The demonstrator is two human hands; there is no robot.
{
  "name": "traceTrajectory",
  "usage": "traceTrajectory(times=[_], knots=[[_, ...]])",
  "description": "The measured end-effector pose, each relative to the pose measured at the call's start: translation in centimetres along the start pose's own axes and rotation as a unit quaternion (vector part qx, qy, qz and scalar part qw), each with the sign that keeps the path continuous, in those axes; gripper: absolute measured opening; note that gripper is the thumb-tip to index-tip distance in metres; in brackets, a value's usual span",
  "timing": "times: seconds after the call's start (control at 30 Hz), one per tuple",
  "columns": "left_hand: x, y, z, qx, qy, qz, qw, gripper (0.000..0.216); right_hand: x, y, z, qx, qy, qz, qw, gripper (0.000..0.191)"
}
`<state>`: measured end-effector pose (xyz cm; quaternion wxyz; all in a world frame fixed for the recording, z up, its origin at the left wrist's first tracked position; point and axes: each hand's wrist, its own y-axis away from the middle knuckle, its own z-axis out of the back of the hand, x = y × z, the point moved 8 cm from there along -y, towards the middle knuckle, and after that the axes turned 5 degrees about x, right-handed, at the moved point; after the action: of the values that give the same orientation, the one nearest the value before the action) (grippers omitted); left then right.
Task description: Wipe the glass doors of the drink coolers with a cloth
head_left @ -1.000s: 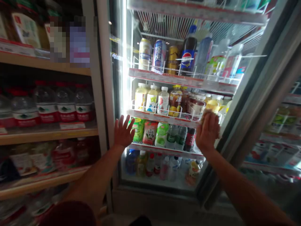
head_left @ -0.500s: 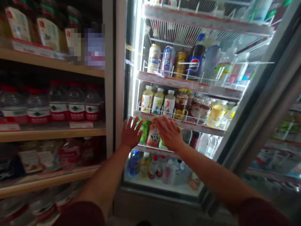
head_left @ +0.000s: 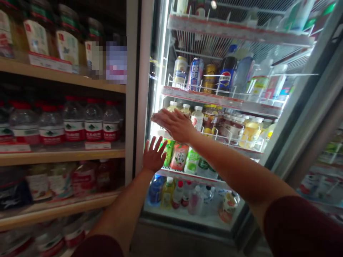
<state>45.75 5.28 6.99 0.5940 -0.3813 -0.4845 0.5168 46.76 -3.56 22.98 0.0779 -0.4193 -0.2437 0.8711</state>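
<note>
In front of a lit drinks fridge with a glass door, both of my arms reach forward. My left hand is open, its fingers spread, near the fridge's left edge beside a green drink pack. Higher up, my right hand is stretched out flat, fingers pointing left, in front of a row of white-capped bottles, covering some of them. One white-capped bottle shows to its right. Under my right forearm stand a red drink pack and a green-and-white one. Neither hand holds anything.
Wooden shelves on the left carry red-capped water bottles and other drinks. Higher in the fridge are cans and a cola bottle. A dark metal door frame slants along the right. Several bottles line the fridge floor.
My right hand has moved up and left, from the drink packs to the bottle row above. My left hand stays spread near the left edge. The view has shifted slightly.
</note>
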Motion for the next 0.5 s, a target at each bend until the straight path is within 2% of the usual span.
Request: traceTrajectory(times=[0.07, 0.13, 0.17, 0.23, 0.3, 0.4, 0.43, 0.5], knots=[[0.0, 0.0, 0.1, -0.002, -0.003, 0.0, 1.0, 0.055, -2.6, -0.9, 1.5, -0.048, -0.003, -0.034, 0.998, 0.064], [0.0, 0.0, 0.0, 0.001, -0.003, 0.002, 1.0, 0.055, -5.2, -0.7, 3.0, -0.12, -0.016, -0.116, 0.986, 0.065], [0.0, 0.0, 0.0, 0.004, -0.001, 0.004, 1.0, 0.055, -5.7, 0.0, 3.2, -0.146, -0.025, -0.149, 0.978, 0.067], [0.1, 0.0, -0.2, 0.009, 0.005, 0.007, 1.0, 0.056, -4.8, 1.8, 2.6, -0.151, -0.035, -0.17, 0.973, 0.071], [0.1, 0.1, -0.3, 0.007, 0.012, 0.009, 1.0, 0.057, -1.9, 4.1, 0.9, -0.1, -0.031, -0.12, 0.987, 0.073], [0.3, 0.2, -0.6, 0.013, 0.02, 0.019, 1.0, 0.058, 1.7, 7.7, -1.1, -0.021, -0.015, 0.007, 1.0, 0.072], [0.4, 0.3, -0.7, 0.017, 0.022, 0.022, 0.999, 0.057, 1.7, 8.7, -1.1, -0.013, -0.009, 0.024, 1.0, 0.072], [0.6, 0.3, -1.0, 0.028, 0.028, 0.029, 0.999, 0.056, -0.2, 10.1, -0.2, -0.026, 0.009, -0.007, 1.0, 0.069]])
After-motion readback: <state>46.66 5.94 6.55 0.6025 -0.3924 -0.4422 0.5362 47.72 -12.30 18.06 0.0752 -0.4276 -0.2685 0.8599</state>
